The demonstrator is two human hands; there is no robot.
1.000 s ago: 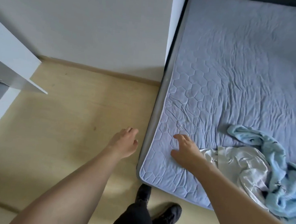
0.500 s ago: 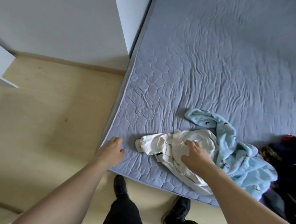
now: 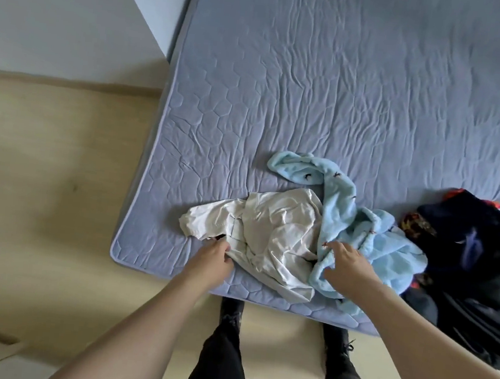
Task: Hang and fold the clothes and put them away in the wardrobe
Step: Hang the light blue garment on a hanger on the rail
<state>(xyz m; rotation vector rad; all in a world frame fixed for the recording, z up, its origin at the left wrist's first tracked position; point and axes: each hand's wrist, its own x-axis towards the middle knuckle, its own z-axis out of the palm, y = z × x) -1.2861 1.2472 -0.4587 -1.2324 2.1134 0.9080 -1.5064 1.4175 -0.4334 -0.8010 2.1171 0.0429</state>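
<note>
A crumpled white garment [image 3: 271,238] lies near the bed's [image 3: 345,91] front edge; a fluffy light-blue garment [image 3: 358,231] overlaps it at 3 o'clock, dark clothes [image 3: 474,274] heaped beyond.

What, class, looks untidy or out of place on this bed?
Three garments lie crumpled, not folded, near the bed's front edge: a white garment, a light blue fleece overlapping its right side, and a dark heap at the right. The left hand grips the white one; the right hand rests on the fleece.
</note>
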